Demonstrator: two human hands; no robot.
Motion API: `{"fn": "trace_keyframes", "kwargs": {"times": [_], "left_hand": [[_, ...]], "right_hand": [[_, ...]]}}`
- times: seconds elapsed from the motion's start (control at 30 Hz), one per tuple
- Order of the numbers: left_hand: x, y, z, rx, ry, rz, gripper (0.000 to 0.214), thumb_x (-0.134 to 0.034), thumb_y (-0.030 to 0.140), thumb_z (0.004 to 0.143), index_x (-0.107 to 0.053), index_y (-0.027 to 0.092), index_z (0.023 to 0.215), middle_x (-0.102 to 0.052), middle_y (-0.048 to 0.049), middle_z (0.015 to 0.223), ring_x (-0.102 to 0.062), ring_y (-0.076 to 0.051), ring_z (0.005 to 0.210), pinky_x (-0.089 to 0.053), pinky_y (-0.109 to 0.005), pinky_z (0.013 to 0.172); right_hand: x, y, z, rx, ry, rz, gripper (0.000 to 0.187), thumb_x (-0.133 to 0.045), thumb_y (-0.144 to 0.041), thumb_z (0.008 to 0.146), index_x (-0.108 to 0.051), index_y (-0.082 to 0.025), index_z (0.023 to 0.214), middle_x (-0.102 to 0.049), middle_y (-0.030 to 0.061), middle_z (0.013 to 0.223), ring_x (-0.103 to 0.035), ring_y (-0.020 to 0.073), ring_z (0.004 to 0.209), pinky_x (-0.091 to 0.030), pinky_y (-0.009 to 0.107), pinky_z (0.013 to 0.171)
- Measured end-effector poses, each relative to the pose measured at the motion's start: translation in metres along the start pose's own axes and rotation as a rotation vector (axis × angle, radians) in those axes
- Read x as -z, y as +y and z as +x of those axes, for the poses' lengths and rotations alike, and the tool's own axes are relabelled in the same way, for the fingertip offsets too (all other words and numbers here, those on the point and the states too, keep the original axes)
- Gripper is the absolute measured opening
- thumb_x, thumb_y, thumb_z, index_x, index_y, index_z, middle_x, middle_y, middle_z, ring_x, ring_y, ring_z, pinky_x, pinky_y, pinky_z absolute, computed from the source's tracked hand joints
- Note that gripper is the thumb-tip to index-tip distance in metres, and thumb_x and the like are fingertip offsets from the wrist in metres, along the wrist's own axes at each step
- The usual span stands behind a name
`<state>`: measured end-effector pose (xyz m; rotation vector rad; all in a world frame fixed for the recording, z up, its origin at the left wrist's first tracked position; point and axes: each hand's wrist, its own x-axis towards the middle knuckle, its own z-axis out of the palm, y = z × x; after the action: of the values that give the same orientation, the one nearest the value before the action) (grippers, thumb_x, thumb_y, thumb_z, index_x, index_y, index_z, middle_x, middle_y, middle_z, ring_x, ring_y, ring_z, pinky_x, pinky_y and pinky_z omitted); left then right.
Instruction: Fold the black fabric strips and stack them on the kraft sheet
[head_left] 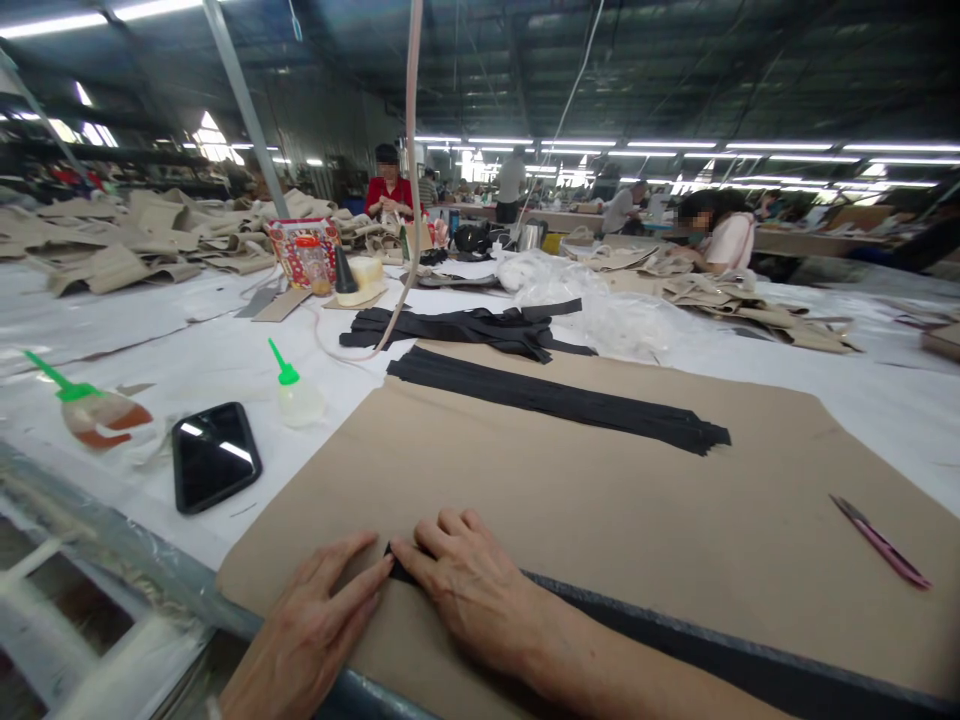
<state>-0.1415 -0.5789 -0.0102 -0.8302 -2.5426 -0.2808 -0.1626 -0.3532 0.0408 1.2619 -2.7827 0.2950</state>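
Observation:
A long black fabric strip [675,634] lies along the near side of a tan sheet [585,490], its left end bent to a small dark tip. My right hand [472,590] rests over that end, fingers curled and thumb pressing the strip down. Beside it, my left hand [315,610] lies with fingers stretched out, a fingertip touching the strip's tip. Further back on the sheet is a flat bundle of black strips [555,395]. The stretch of strip under my right hand and forearm is hidden.
Pink-handled thread snips [881,542] lie at the right. To the left are a phone [216,455], a clear bottle with green nozzle [298,395] and a tipped green-nozzled bottle [97,410]. A hose [409,200] hangs ahead. Co-workers sit beyond tan piles [150,235].

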Motion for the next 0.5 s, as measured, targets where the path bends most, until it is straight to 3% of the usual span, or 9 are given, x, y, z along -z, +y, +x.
{"fn": "trace_keyframes", "kwargs": {"times": [0.23, 0.5], "left_hand": [[0.002, 0.000, 0.004, -0.115, 0.004, 0.071, 0.036, -0.047, 0.026, 0.089, -0.053, 0.027, 0.125, -0.058, -0.0019, 0.128, -0.055, -0.017, 0.114, -0.050, -0.027, 0.093], [0.010, -0.002, 0.017, -0.244, 0.009, 0.077, 0.031, -0.045, 0.026, 0.090, -0.056, 0.024, 0.120, -0.064, 0.0010, 0.118, -0.057, -0.012, 0.109, -0.047, -0.021, 0.091]], "right_hand": [[0.002, 0.002, 0.001, -0.009, 0.008, -0.017, 0.032, -0.042, -0.013, 0.090, -0.044, -0.019, 0.122, -0.054, 0.0056, 0.097, -0.046, 0.0218, 0.086, -0.040, 0.037, 0.078], [0.001, 0.019, -0.014, 0.013, 0.013, 0.000, 0.012, -0.042, -0.010, 0.092, -0.052, -0.016, 0.092, -0.054, 0.0045, 0.091, -0.046, 0.0162, 0.082, -0.040, 0.026, 0.077]]}}
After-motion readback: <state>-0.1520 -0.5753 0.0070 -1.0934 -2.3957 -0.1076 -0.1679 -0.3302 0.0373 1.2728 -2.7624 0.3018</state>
